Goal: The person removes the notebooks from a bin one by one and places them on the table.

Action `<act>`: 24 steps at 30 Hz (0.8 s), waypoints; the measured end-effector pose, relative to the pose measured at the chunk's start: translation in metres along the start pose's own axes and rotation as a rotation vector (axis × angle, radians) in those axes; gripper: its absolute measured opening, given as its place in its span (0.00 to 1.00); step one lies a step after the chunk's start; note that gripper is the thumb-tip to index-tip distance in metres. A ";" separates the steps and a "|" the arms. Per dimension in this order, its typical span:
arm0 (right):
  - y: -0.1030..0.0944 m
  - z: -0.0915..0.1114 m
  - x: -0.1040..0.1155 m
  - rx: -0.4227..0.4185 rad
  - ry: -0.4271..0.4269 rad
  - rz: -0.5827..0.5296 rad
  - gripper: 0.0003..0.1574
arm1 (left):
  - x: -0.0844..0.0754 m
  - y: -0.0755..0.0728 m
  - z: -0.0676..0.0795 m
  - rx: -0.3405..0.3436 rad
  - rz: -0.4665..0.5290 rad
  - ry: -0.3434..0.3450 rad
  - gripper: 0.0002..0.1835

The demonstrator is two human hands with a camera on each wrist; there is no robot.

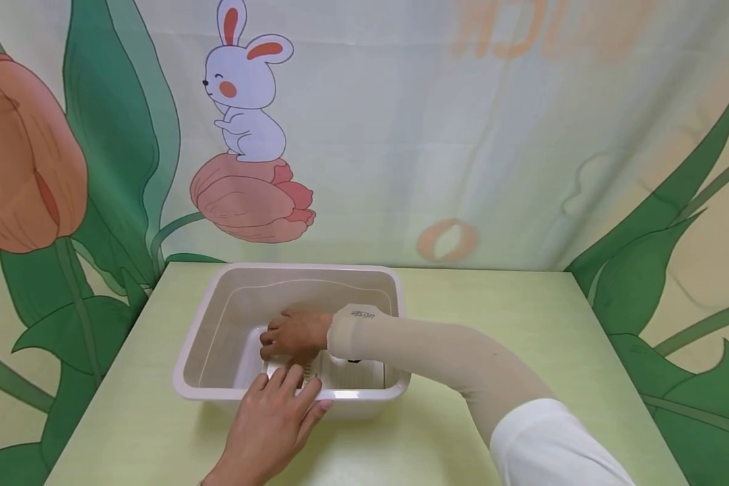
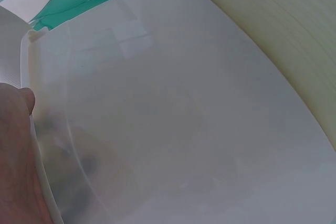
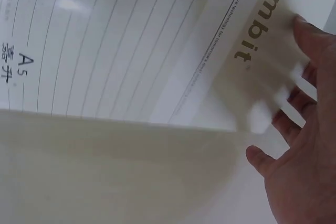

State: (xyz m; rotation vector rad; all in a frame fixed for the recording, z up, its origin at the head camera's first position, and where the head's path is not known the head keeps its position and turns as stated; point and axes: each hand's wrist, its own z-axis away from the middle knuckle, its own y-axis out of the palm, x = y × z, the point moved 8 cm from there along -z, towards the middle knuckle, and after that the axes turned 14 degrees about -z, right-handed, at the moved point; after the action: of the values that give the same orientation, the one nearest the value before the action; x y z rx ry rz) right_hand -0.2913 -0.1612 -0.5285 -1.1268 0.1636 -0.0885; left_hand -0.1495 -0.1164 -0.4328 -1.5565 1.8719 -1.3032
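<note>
A pale plastic basin [image 1: 206, 337] stands on the table. My left hand [image 1: 273, 418] grips its front rim, fingers bent over the edge, thumb along the outer side. In the left wrist view, that thumb [image 2: 23, 100] lies at the rim beside the basin's smooth outer wall. My right hand [image 1: 298, 334] reaches down inside. In the right wrist view, it holds the end of a lined notebook [image 3: 105, 51], with "Gambit" and "A5" printed on it. The thumb lies over the printed side, and the other fingertips disappear at the notebook's edge.
The basin sits toward the back of a light green table [image 1: 492, 378]. Behind it hangs a curtain [image 1: 370, 148] printed with a rabbit and tulips. The right forearm in a beige sleeve [image 1: 437, 351] crosses the basin's right rim. A small black item [image 1: 354, 361] shows beneath the sleeve.
</note>
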 end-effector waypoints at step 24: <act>-0.008 -0.001 0.009 -0.016 -0.010 0.121 0.26 | 0.003 0.004 0.003 0.002 -0.002 -0.002 0.27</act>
State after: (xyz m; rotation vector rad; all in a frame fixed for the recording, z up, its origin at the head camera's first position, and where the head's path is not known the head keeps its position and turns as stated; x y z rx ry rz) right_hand -0.2828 -0.1667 -0.5222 -1.1305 0.2233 0.0262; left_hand -0.1500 -0.1203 -0.4366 -1.5584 1.8682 -1.3027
